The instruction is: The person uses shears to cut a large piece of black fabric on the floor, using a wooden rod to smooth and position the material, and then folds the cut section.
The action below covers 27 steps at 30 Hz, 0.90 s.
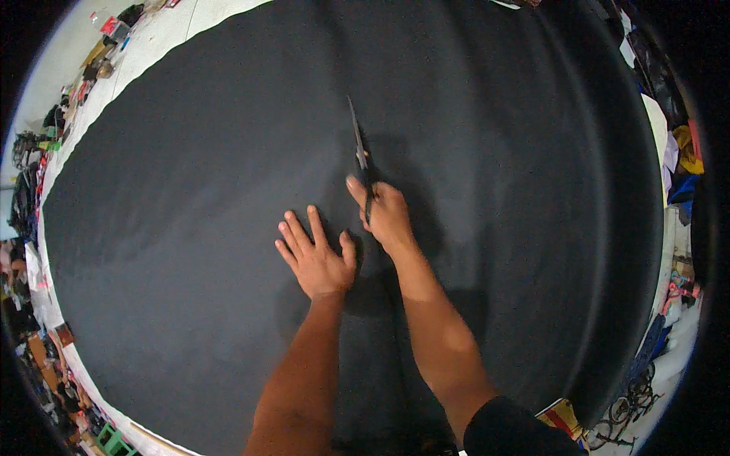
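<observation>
A wide sheet of black fabric [182, 190] covers most of the surface before me. My right hand [388, 213] is closed round the dark handles of a pair of scissors [357, 137], whose metal blades point away from me over the middle of the fabric. My left hand [319, 266] rests flat on the fabric with its fingers spread, a little nearer and to the left of the scissors. A thin dark line, perhaps a cut edge, runs in the fabric between my forearms. How far the blades are apart is hard to tell.
The fabric rises in soft folds along the right. A white table edge [144, 72] shows past it on the left. Cluttered small items lie beyond, with a clear bottle with a red label [114, 28] at the far left and yellow cloth [688, 152] at the right.
</observation>
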Motion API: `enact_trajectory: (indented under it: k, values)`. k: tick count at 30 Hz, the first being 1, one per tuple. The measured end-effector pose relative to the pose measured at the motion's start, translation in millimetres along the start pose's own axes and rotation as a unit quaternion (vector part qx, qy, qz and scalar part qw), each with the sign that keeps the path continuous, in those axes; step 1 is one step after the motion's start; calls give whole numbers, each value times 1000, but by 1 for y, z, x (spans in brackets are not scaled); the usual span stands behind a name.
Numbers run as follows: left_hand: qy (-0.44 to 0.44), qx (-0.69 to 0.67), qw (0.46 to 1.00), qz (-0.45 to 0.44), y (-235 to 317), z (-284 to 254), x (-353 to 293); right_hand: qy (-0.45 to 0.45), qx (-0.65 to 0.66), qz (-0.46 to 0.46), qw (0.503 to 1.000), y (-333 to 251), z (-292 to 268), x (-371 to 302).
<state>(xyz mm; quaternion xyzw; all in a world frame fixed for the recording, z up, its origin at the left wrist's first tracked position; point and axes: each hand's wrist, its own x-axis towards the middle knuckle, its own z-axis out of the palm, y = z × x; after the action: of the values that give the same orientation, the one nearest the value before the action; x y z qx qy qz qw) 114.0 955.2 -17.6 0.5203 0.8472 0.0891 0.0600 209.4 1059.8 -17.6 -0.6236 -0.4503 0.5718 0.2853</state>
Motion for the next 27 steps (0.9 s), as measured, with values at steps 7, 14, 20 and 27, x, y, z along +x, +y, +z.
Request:
enact_trajectory:
  k: [7,14,20,27]
  values:
    - [-28,9,999,-13,-2,-1,0,-34,30,21,999,-29,5,46]
    - [-54,1,998,-16,0,-6,-4,-65,54,36,996,-58,3,89]
    - [-56,-2,998,-8,1,-2,-6,-56,45,9,997,-97,15,165]
    - [-67,-2,998,-14,-3,1,-11,-81,53,12,995,-96,21,175]
